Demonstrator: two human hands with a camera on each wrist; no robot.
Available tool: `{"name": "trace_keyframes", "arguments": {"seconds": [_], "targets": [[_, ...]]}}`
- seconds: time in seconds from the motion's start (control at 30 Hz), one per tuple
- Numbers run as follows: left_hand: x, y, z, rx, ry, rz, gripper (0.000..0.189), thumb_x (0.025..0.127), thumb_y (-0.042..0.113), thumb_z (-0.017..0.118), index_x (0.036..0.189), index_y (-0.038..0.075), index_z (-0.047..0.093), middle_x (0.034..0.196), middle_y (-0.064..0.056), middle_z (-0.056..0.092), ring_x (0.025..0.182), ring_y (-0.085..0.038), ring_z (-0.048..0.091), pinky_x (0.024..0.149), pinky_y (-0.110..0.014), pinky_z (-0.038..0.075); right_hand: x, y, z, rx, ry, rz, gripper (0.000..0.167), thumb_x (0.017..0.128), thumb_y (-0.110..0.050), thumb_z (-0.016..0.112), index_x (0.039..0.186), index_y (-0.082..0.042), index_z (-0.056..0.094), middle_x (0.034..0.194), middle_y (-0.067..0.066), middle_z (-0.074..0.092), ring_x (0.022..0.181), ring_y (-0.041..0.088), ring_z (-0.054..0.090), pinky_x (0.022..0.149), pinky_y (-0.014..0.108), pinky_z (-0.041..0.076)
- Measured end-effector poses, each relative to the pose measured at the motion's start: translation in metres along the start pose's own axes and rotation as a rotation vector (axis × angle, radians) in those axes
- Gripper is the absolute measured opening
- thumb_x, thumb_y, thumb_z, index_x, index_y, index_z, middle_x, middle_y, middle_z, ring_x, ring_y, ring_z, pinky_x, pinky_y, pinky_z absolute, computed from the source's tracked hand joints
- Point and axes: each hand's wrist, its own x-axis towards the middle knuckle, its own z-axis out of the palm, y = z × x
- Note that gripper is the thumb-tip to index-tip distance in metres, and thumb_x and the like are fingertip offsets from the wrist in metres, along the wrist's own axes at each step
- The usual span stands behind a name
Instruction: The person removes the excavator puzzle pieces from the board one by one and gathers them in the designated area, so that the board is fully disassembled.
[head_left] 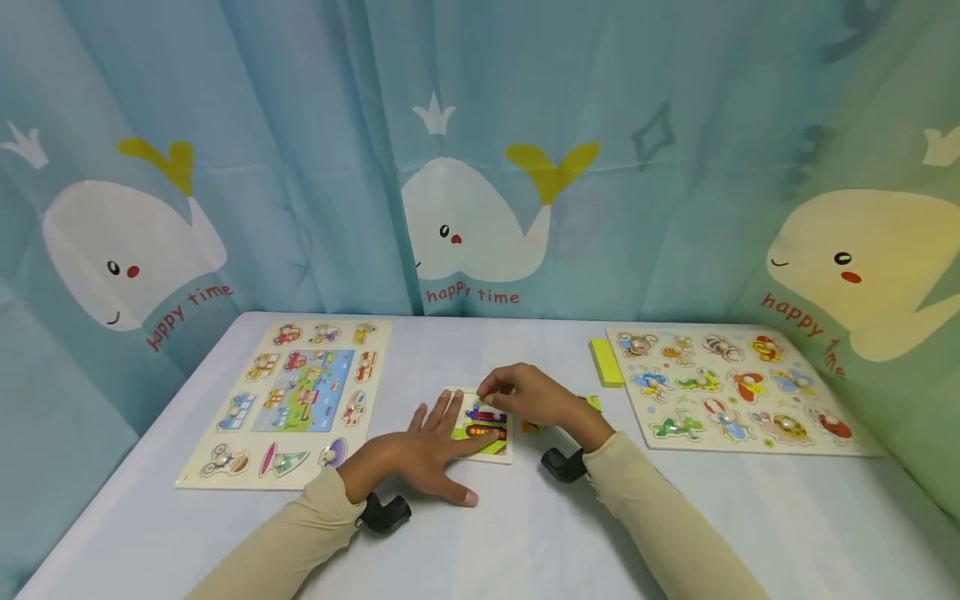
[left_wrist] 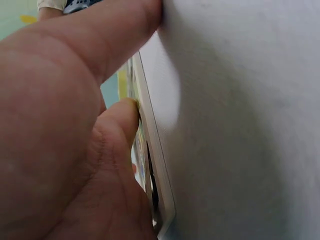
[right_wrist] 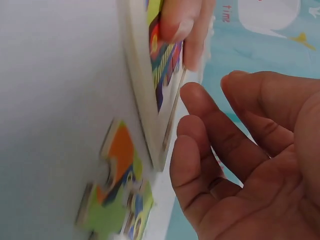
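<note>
Blue whale-print curtain (head_left: 315,167) is hanging behind a pale table (head_left: 480,542), with a vehicle board (head_left: 380,350) lying left of frame and a bug board (head_left: 858,443) lying right. Left hand (head_left: 431,454) is pressing a small puzzle board (head_left: 511,442), lower centre, fingers spread; right hand (head_left: 536,396) is hovering by its upper edge, fingers bent, thumb apart. Loose puzzle pieces (right_wrist: 107,215) are lying beside it, lower left in the right wrist view.
</note>
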Motion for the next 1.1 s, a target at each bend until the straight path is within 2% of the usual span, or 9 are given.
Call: {"name": "trace_keyframes", "arguments": {"seconds": [0.2, 0.47, 0.67, 0.87, 1.1], "targets": [[0.001, 0.005, 0.0, 0.011, 0.006, -0.016, 0.084, 0.086, 0.063, 0.061, 0.155, 0.038, 0.021, 0.158, -0.018, -0.02, 0.14, -0.034, -0.029, 0.108, -0.063, -0.008, 0.003, -0.004, 0.004, 0.016, -0.034, 0.005, 0.016, 0.095, -0.003, 0.059, 0.107, -0.002, 0.069, 0.101, 0.002, 0.069, 0.09, 0.012, 0.061, 0.084, 0.033, 0.049], [0.001, 0.008, 0.001, 0.005, 0.019, -0.03, 0.086, 0.085, 0.064, 0.061, 0.156, 0.036, 0.02, 0.158, -0.017, -0.019, 0.14, -0.034, -0.027, 0.108, -0.062, -0.008, 0.003, -0.003, 0.005, 0.055, -0.04, -0.023, 0.017, 0.094, 0.0, 0.058, 0.107, 0.001, 0.068, 0.102, 0.007, 0.068, 0.088, 0.013, 0.061, 0.082, 0.031, 0.049], [0.001, 0.009, 0.002, 0.008, 0.026, -0.054, 0.093, 0.085, 0.065, 0.061, 0.157, 0.03, 0.015, 0.158, -0.017, -0.02, 0.141, -0.033, -0.026, 0.109, -0.061, -0.007, 0.004, -0.002, 0.008, 0.078, -0.037, -0.028, 0.018, 0.093, 0.003, 0.058, 0.108, 0.002, 0.068, 0.105, 0.009, 0.067, 0.088, 0.018, 0.06, 0.08, 0.03, 0.049], [0.001, 0.008, 0.002, 0.016, 0.025, -0.056, 0.09, 0.084, 0.066, 0.06, 0.157, 0.033, 0.018, 0.159, -0.016, -0.02, 0.141, -0.033, -0.027, 0.109, -0.062, -0.007, 0.005, -0.004, 0.008, 0.105, -0.01, -0.057, 0.02, 0.092, 0.005, 0.058, 0.11, 0.003, 0.067, 0.107, 0.012, 0.067, 0.094, 0.021, 0.062, 0.083, 0.032, 0.05], [0.002, 0.006, 0.001, 0.026, 0.015, -0.059, 0.087, 0.085, 0.068, 0.058, 0.156, 0.036, 0.02, 0.159, -0.013, -0.021, 0.14, -0.032, -0.029, 0.109, -0.062, -0.008, 0.007, -0.003, 0.014, 0.212, -0.019, -0.053, 0.023, 0.092, 0.006, 0.059, 0.113, 0.004, 0.068, 0.105, 0.014, 0.068, 0.083, 0.018, 0.061, 0.072, 0.029, 0.05]]}}
